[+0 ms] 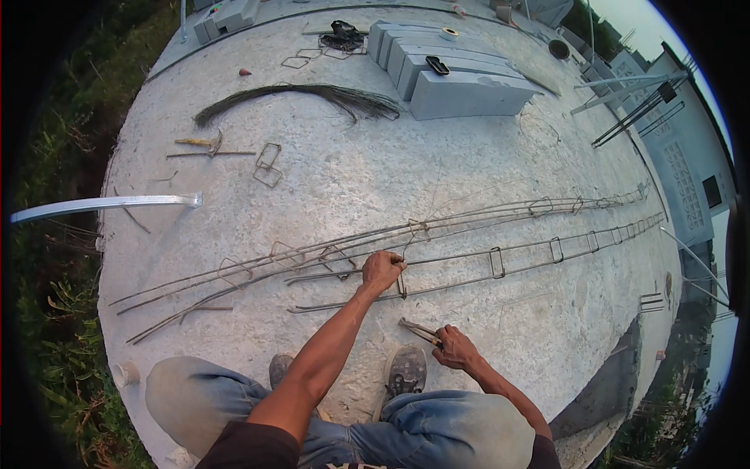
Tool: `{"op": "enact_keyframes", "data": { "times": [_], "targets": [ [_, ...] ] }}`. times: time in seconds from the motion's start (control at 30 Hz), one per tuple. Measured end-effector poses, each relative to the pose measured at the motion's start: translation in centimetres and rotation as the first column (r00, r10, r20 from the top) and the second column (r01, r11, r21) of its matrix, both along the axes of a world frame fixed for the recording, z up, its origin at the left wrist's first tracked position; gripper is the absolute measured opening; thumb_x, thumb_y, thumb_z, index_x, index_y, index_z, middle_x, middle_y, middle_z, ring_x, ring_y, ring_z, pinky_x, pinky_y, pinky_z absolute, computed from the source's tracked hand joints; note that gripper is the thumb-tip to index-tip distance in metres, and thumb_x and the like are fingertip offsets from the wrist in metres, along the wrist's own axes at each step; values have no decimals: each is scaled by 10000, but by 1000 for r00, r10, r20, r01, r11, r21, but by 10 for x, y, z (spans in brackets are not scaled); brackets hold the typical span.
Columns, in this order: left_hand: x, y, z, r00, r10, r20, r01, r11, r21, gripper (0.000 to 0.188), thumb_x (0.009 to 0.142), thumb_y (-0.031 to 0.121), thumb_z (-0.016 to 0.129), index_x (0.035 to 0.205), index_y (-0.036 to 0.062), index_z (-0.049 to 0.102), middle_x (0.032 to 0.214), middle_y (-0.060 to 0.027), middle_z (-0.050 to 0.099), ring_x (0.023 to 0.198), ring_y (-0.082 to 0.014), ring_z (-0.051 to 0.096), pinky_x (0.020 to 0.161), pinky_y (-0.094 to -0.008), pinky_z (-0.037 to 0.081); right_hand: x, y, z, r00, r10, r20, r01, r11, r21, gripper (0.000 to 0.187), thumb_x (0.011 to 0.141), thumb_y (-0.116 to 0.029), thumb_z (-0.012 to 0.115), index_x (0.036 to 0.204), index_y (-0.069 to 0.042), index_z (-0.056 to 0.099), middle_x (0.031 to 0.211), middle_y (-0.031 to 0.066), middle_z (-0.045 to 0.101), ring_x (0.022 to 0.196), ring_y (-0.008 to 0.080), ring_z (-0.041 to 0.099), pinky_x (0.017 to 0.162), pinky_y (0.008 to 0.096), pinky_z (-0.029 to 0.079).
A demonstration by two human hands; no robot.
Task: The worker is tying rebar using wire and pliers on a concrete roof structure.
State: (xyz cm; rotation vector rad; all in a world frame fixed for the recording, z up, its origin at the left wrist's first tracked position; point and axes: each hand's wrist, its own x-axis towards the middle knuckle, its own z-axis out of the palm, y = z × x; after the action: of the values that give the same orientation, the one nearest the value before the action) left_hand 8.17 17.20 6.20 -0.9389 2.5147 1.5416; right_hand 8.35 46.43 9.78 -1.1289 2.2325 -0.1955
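Head view showed the left hand (382, 270) closed on the rebar cage (500, 262) — mid-slab. The right hand (455, 349) gripped pincers (419, 331) near the concrete slab's (344, 180) near edge.

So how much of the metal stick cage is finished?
Done: square rings sit along the far end of the near rebar cage. In hand: the left hand grips a ring on the bars, the right hand holds pliers. Left: the end by the left hand shows no rings.

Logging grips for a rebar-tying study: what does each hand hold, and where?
Left hand grips a rebar near a stirrup; right hand holds pincers by the handles.
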Motion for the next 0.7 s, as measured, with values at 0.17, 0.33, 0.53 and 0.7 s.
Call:
{"op": "enact_keyframes", "data": {
  "times": [0.17, 0.33, 0.53, 0.7],
  "targets": [
    [-6, -34, -1, 961, -228, -155, 243, 966, 90, 420, 744, 292, 774, 1053, 12, 720, 1017, -193, 710, 962, -302, 685, 865, -353, 514, -31, -5, 27, 976, -112, 186, 107, 994, 37, 244, 847, -214, 604, 900, 23, 619, 935, 231, 565, 828, 417, 610, 773, 483, 494],
    [-8, -33, -7, 961, -260, -88, 268, 959, 89, 424, 733, 265, 780, 1052, -8, 714, 1040, -205, 702, 982, -305, 681, 875, -358, 513, -49, -35, 102, 984, -1, -177, 14, 997, 76, 184, 921, -205, 570, 1004, -45, 606, 871, 192, 576, 778, 375, 613, 665, 466, 501],
    [-4, -24, -13, 973, -164, -160, 182, 977, 111, 371, 704, 194, 811, 1009, 0, 728, 985, -186, 715, 920, -284, 697, 834, -345, 536, -105, -94, 114, 792, 328, -515, -207, 938, 279, 293, 947, -183, 503, 1200, -50, 565, 875, 171, 669, 868, 304, 641, 750, 436, 506],
    [-4, -30, -20, 952, -230, -201, 260, 956, 136, 405, 721, 198, 771, 1069, 0, 709, 1025, -190, 709, 947, -282, 693, 846, -345, 520, -118, -134, 99, 478, 625, -617, -331, 779, 533, 476, 983, -288, 468, 1403, -63, 454, 1103, 239, 661, 1210, 371, 525, 1049, 505, 331]
  ]
}}
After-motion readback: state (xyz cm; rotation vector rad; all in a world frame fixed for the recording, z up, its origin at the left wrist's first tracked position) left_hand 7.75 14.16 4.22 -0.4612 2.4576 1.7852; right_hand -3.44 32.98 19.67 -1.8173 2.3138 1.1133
